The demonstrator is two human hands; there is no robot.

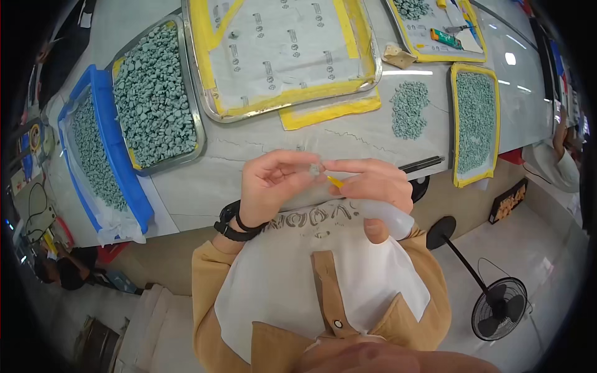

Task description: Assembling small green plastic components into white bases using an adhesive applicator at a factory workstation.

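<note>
My left hand [268, 180] is closed, pinching a small pale green stone [314, 168] between thumb and fingertips above the table's near edge. Wrapped in my right hand [376, 181] is a translucent white squeeze bottle [395, 219]. Its yellow tip [335, 181] points toward the stone, a short way from it. My right index finger reaches out close to the stone; whether it touches cannot be made out. A black watch is on my left wrist.
Green stones fill a metal tray [198, 118], a blue tray [111, 133] and a yellow-edged tray [495, 118]. A stone pile [410, 109] lies right of centre. Ahead is a large paper-lined tray [286, 105]. Black tweezers [423, 164] lie near the edge. A fan [499, 308] stands right.
</note>
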